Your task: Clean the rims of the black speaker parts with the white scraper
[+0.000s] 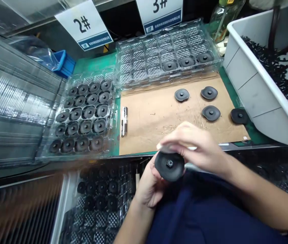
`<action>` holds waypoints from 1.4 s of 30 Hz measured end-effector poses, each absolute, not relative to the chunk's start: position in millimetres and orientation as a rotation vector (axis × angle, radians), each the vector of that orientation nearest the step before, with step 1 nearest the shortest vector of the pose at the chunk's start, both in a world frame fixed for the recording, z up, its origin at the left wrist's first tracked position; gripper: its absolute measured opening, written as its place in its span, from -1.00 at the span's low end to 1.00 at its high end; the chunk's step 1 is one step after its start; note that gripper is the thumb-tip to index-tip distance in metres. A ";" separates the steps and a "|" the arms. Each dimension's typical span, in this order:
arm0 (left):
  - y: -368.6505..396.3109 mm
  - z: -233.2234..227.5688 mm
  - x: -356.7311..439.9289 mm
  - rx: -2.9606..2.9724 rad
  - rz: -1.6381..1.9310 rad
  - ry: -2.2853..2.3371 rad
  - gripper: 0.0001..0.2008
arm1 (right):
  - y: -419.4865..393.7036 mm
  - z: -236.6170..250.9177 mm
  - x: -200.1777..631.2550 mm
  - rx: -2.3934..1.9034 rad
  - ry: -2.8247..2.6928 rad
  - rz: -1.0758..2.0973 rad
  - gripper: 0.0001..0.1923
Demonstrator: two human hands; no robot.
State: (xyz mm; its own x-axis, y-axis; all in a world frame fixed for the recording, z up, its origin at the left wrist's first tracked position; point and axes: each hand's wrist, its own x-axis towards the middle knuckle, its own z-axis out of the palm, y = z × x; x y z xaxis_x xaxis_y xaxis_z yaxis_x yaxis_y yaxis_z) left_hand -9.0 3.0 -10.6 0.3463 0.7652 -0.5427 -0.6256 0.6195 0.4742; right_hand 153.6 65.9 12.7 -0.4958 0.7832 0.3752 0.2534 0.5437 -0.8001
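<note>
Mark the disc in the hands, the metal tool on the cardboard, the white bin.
disc (169, 166): head view, centre hub.
metal tool (124, 121): head view, mid shaft.
white bin (250, 84): head view, outer side wall.

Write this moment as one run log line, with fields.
left hand: holds black disc | right hand: on disc top | cardboard: four loose discs

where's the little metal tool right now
In the head view the metal tool lies left of centre, on the left edge of the cardboard sheet, right beside the full tray of black discs.
</note>
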 end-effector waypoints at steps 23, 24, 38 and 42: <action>13.4 -30.9 -15.1 0.108 1.143 0.789 -0.54 | 34.5 -80.1 167.8 -1.604 -1.641 1.267 -0.68; 13.2 -30.7 -14.1 0.115 1.140 0.796 -0.54 | 36.9 -71.2 166.4 -1.598 -1.608 1.297 -0.70; 5.3 -31.3 -11.6 0.275 1.121 0.952 -0.54 | 52.3 4.0 115.9 -1.093 -2.057 0.961 -0.78; 8.4 -20.3 -12.9 0.257 1.111 0.945 -0.46 | 38.8 6.0 126.6 -0.923 -2.049 0.889 -0.77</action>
